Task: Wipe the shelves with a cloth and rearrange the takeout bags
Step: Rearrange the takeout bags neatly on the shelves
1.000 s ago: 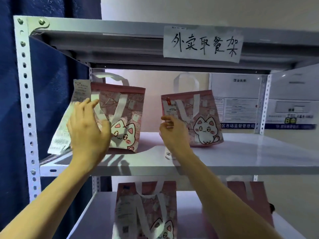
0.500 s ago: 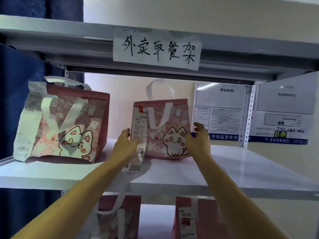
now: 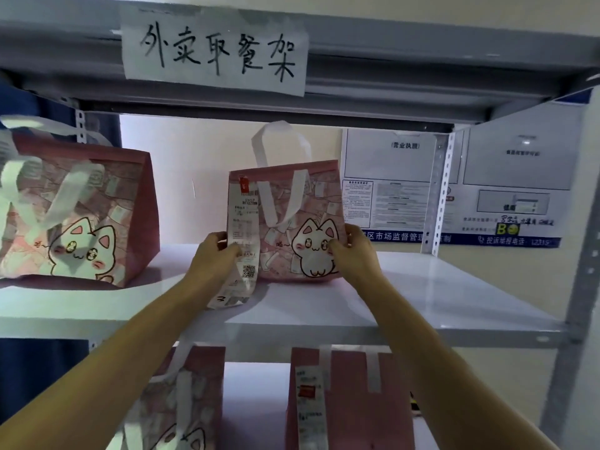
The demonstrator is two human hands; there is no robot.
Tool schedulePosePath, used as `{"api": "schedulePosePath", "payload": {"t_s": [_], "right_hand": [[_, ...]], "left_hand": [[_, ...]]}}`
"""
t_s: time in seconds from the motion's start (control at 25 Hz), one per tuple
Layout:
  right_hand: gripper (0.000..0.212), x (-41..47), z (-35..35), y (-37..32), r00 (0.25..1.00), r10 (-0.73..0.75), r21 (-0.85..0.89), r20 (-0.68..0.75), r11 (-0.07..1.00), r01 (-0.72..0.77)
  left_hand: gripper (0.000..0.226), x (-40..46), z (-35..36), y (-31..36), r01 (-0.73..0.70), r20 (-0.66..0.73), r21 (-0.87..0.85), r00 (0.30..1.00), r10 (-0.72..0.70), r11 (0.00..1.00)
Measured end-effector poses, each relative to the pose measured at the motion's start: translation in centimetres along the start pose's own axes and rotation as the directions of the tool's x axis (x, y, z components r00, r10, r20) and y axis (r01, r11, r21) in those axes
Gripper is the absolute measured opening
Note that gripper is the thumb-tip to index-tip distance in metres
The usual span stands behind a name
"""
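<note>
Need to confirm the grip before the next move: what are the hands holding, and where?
Both hands hold the middle bag low at its sides: left hand at the receipt edge, right hand at the right edge.

A pink takeout bag [image 3: 292,222] with a white cat drawing stands upright on the middle shelf [image 3: 438,297], about halfway along it and nearer to the back edge. Its white handles rise above the top, and a long paper receipt [image 3: 242,241] hangs down its left front (the lower end reaches almost to the shelf's front edge). A second pink cat bag [image 3: 81,216] stands upright at the left end of the same shelf, well apart from the first. On the lower shelf [image 3: 253,384] stand two more pink bags, one at the left [image 3: 191,394], one at the right [image 3: 350,401] carrying a receipt.
</note>
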State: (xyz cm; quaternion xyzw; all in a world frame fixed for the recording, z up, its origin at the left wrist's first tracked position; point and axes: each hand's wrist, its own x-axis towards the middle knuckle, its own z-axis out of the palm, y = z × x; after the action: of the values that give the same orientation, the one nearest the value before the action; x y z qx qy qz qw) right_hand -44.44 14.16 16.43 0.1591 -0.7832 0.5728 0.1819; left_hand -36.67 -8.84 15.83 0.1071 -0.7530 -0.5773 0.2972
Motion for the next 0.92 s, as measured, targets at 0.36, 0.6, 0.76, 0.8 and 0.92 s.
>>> {"api": "schedulePosePath", "payload": {"t_s": [0.36,0.6,0.76,0.8,0.92], "right_hand": [[0.036,-1.9,-11.8,4.0,0.969,0.008,-0.028,-0.248,0.999,-0.015],[0.037,-2.5,-17.3,5.8,0.944,0.043,-0.048,-0.328,0.997,-0.062],[0.041,-2.4,-19.5,6.8,0.927,0.056,-0.112,-0.372,0.988,-0.105],[0.041,-2.4,-19.8,7.0,0.925,0.059,-0.124,-0.376,0.986,-0.113],[0.042,-2.3,-20.2,7.6,0.929,0.060,-0.136,-0.365,0.984,-0.117]], "left_hand": [[0.036,-5.6,10.3,3.4,-0.125,0.159,-0.012,0.979,0.125,0.992],[0.033,-8.4,15.1,5.1,-0.161,0.265,-0.024,0.951,0.162,0.987],[0.042,-9.1,17.0,5.7,-0.199,0.289,0.024,0.939,0.184,0.980],[0.044,-9.2,17.3,5.6,-0.205,0.288,0.025,0.939,0.189,0.978],[0.045,-9.4,17.9,5.3,-0.211,0.264,0.015,0.944,0.200,0.977]]}}
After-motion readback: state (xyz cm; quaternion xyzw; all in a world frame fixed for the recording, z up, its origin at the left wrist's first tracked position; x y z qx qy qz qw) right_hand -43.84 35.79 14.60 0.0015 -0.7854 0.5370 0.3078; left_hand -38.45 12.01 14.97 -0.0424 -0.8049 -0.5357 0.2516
